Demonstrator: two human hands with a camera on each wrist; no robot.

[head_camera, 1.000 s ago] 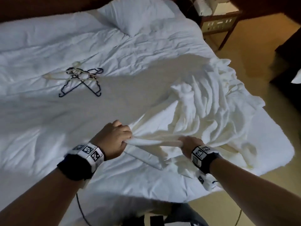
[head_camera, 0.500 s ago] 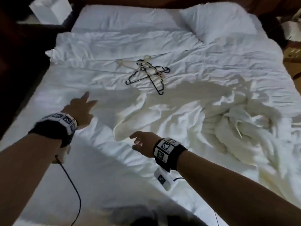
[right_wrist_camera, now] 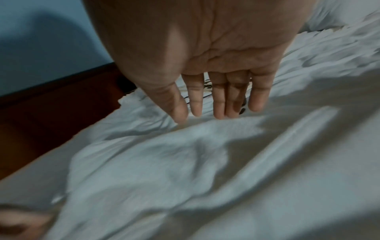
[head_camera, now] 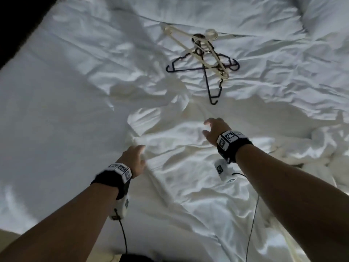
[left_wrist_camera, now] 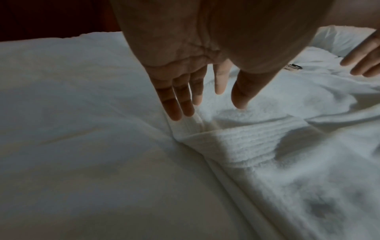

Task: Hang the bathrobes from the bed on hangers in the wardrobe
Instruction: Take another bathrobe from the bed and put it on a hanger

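Where bathrobe (head_camera: 188,148) spreads, hangers (head_camera: 204,59) beyond

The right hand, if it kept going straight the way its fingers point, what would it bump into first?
Probably the pile of hangers. The right hand hovers open above the spread bathrobe, fingers aimed up the bed; a dark hanger's hook end lies nearest. Height is unclear, so it might brush the robe first.
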